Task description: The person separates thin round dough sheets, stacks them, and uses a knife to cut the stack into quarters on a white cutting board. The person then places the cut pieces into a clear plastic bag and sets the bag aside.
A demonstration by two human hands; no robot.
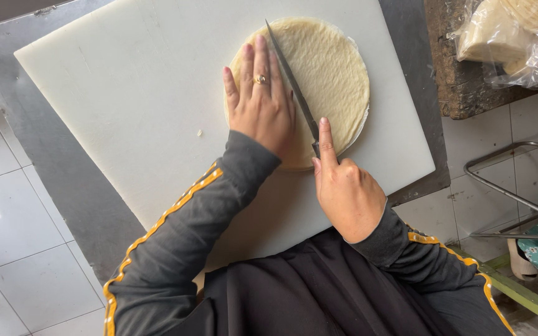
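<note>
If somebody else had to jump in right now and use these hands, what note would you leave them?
Left hand: flat on the left half of the stack of round flatbreads, pressing it down on the white cutting board.
Right hand: grips the knife, forefinger along its spine, blade lying across the middle of the stack.
Done: blade lined up; no separated halves visible.
Left: the cut through the stack.
</note>
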